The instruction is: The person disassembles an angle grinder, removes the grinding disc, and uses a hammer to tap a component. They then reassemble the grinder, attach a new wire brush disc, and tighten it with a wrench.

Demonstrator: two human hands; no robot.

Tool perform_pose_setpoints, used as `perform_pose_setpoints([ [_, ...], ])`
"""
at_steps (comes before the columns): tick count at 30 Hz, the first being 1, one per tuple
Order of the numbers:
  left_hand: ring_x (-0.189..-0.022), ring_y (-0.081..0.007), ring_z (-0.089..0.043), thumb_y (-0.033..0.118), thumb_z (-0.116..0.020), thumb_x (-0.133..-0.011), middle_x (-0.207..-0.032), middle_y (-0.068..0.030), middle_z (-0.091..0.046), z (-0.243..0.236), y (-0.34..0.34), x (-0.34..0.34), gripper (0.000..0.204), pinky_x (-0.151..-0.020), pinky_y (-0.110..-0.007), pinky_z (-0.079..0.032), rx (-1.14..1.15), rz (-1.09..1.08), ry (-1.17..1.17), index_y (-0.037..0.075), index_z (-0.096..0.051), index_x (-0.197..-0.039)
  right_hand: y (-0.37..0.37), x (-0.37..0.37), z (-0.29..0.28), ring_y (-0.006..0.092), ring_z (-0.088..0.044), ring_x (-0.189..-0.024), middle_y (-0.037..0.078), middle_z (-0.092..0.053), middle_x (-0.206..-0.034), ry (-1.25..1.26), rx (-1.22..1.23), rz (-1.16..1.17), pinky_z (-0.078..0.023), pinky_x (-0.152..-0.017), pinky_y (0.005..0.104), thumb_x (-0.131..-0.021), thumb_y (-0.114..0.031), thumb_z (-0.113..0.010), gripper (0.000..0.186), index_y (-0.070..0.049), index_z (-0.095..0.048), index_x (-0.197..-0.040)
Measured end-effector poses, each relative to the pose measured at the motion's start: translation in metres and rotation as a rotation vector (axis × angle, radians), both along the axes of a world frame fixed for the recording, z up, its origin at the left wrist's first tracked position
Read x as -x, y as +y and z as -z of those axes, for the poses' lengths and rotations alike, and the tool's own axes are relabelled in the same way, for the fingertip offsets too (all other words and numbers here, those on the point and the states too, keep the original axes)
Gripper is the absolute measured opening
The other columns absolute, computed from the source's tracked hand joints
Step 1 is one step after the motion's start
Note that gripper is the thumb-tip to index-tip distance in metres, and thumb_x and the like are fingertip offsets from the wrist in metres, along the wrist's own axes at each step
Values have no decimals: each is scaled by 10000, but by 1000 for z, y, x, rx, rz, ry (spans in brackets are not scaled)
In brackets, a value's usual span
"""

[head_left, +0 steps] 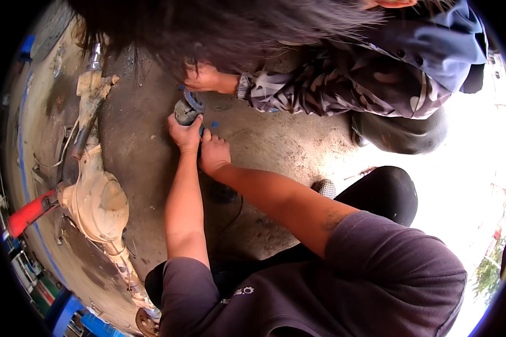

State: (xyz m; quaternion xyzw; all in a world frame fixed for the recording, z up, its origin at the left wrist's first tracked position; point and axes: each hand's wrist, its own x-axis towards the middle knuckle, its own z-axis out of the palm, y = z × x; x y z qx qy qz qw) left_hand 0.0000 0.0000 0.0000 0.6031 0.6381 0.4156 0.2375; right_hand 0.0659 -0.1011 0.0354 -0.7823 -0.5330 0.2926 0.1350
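Observation:
My left hand (183, 130) grips a chunky grey metal part (185, 113), with a dark blue-grey curved piece (194, 103) at its upper end. Close to its right, my right hand (215, 149) is closed round a teal object (202, 131), mostly hidden by my fingers. Just beyond the part, a co-worker's hand (204, 78) is bent down at the curved piece. What that hand holds is partly hidden by dark hair. Small blue bits (215, 124) lie on the concrete beside my hands.
A long dirty axle housing (95, 202) lies along my left, with a red tool (29, 213) against it. A co-worker (354, 78) crouches opposite, head over the upper view. A dark round object (222, 192) and a cable are below my arms. Blue items (67, 314) lie lower left.

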Motion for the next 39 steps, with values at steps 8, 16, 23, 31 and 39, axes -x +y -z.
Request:
perform_pose_setpoints([
  [8,-1094,-430,-581,269,-929,-589,-1121,-207,-630,6,-7,-2,701,-960,-510,-474,38,-41,-8,20,-579,-1143,-2,-2,-4,440,-644,-1102,241,-645,-1201,5,23,-24,-483,-969,527,-885,-305,-682,647,-2,-408,-1386],
  [16,-1040,-414,-605,262,-939,-575,-1066,-200,-627,-8,8,5,676,-911,-492,-501,-47,-45,83,22,-573,-1091,6,11,-1,457,-640,-1116,248,-640,-1223,50,-5,-2,-479,-987,539,-856,-401,-737,733,-10,-385,-1366],
  [23,-1017,-410,-622,253,-934,-595,-1054,-189,-631,-3,1,14,646,-886,-480,-514,-71,-35,40,21,-584,-1085,5,18,-5,466,-644,-1090,245,-643,-1219,18,3,-13,-483,-974,538,-869,-425,-710,708,-9,-407,-1355],
  [31,-1068,-426,-587,275,-924,-599,-1087,-205,-617,1,1,13,663,-917,-502,-494,-9,-16,15,3,-574,-1091,4,19,-1,436,-650,-1087,222,-645,-1203,-47,4,-6,-479,-981,527,-877,-378,-703,674,-15,-412,-1364],
  [39,-1057,-411,-633,304,-933,-625,-1119,-205,-668,3,2,14,708,-924,-481,-505,-13,-19,77,5,-597,-1172,4,19,4,450,-626,-1115,221,-633,-1237,-47,11,8,-477,-990,526,-840,-340,-727,743,14,-404,-1409],
])
